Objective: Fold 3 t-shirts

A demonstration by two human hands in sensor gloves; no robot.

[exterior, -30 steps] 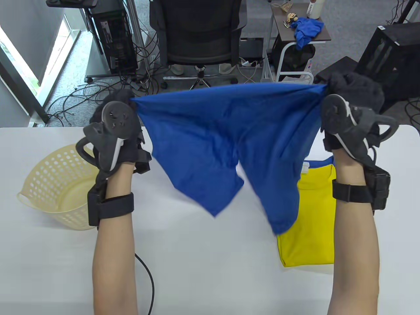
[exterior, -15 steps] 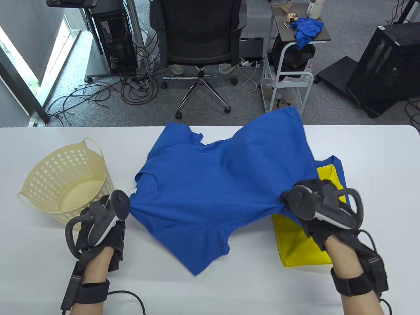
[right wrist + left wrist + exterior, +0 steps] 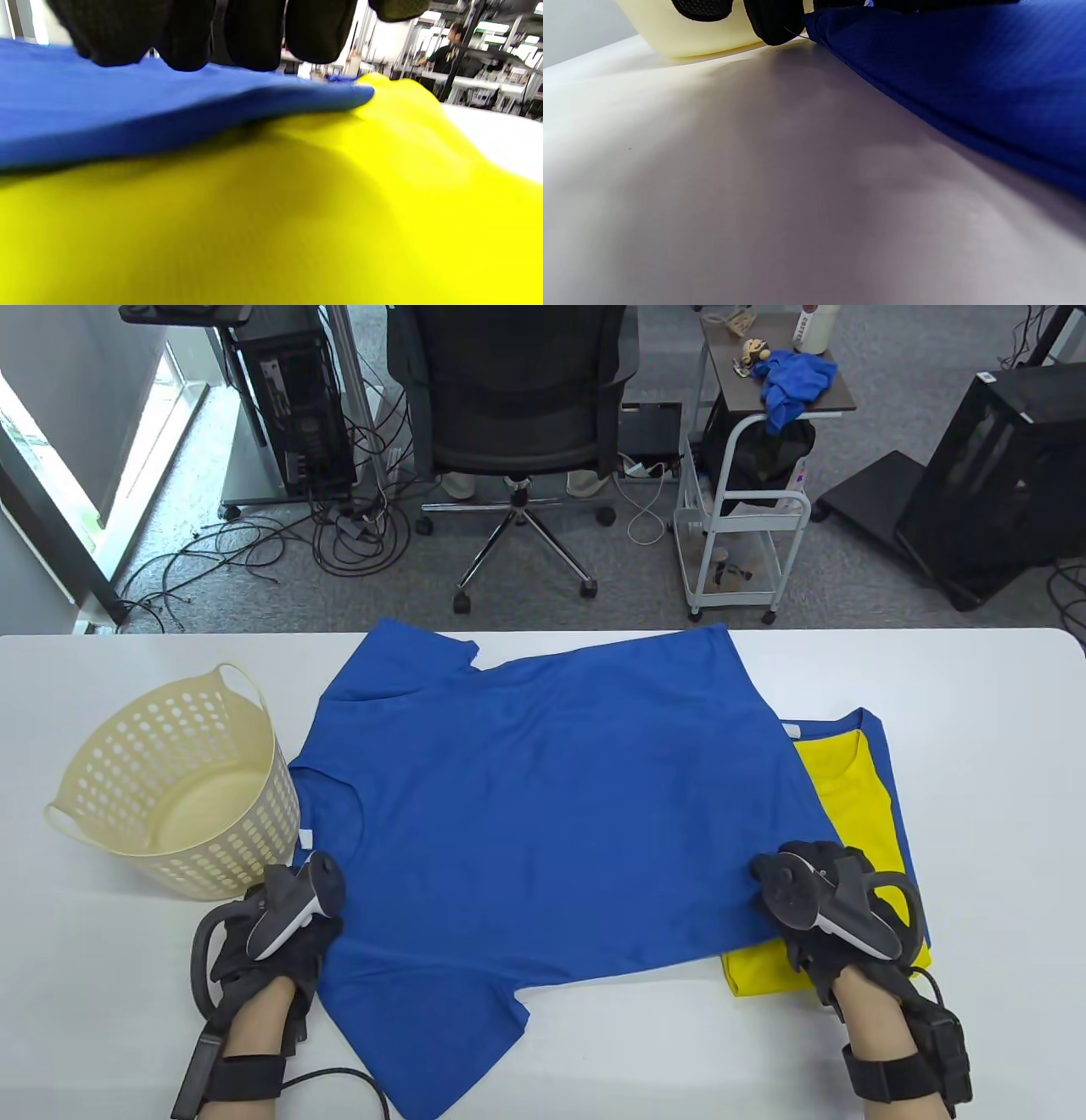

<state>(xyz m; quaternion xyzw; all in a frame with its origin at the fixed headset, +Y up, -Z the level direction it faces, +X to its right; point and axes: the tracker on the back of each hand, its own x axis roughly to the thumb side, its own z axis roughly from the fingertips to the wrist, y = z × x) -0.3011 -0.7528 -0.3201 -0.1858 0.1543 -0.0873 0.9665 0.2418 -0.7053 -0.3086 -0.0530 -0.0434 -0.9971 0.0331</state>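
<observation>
A blue t-shirt (image 3: 543, 814) lies spread flat across the white table (image 3: 984, 704), with its sleeves at the left. My left hand (image 3: 276, 929) pinches its near left edge beside the basket; the fingers (image 3: 774, 21) sit right at the cloth's rim (image 3: 967, 63). My right hand (image 3: 814, 903) holds the near right edge, its fingers (image 3: 254, 34) curled down onto the blue cloth (image 3: 127, 106). That edge overlaps a folded yellow t-shirt (image 3: 848, 814) (image 3: 271, 212), which lies on a folded blue t-shirt (image 3: 884, 738).
A cream perforated basket (image 3: 170, 789) (image 3: 704, 38) stands at the left, touching the shirt's sleeve. A black cable (image 3: 339, 1079) trails from my left wrist along the near edge. Beyond the table are an office chair (image 3: 509, 390) and a white cart (image 3: 747, 526).
Both hands swung the shirt down from the air and drew it toward me. It went from hanging, to bunched, to flat on the table, with its right side over the yellow shirt.
</observation>
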